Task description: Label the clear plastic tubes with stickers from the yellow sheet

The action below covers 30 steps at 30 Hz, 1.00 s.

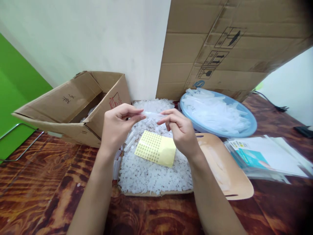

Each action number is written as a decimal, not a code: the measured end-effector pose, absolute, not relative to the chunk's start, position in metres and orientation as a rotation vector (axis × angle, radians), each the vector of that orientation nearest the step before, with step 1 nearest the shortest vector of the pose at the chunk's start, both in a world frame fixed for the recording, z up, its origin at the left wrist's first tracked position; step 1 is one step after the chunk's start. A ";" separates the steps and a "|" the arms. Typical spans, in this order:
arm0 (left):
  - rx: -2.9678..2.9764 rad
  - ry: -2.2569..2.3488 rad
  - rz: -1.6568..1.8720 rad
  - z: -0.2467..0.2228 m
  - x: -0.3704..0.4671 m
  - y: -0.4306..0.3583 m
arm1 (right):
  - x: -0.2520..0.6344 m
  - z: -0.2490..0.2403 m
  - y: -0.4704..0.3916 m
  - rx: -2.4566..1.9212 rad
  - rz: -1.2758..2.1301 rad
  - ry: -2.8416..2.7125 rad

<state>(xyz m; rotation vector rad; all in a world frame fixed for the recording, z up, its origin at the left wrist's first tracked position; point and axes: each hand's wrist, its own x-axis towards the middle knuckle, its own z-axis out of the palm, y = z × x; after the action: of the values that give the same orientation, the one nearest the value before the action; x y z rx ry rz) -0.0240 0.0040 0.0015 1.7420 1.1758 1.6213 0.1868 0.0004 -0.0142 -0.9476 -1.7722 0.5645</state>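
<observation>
A clear plastic tube (153, 115) spans the gap between my hands above a shallow box heaped with small white plastic pieces (151, 179). My left hand (119, 125) pinches one end of it between thumb and fingers. At the other end, my right hand (179, 129) is closed on the tube with fingertips and thumb. Just below the hands, a yellow sticker sheet (156, 148) with rows of small round dots lies on the white pieces. Several clear tubes (130, 140) rest at the heap's left side.
An open cardboard box (97, 129) stands at left. At right are a blue basin (253, 125) full of clear tubes, a tan tray (241, 186) and a stack of plastic packets (281, 156). A large carton (186, 49) rises behind.
</observation>
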 end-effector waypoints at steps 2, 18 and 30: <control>1.726 1.171 1.601 0.004 -0.025 0.003 | 0.189 -0.013 0.000 -0.939 0.566 -1.789; 1.172 0.600 1.578 0.002 -0.002 0.002 | 0.173 -0.006 -0.013 -0.813 0.998 -1.657; 0.791 0.445 1.642 0.009 0.022 -0.001 | 0.160 -0.002 -0.020 -0.660 1.320 -1.652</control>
<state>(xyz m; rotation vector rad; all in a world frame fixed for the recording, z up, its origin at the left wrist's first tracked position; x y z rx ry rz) 0.0216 -0.0013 0.0089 0.7907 0.4455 1.6425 0.1602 -0.0200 -0.0016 -0.6602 -1.6520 1.3204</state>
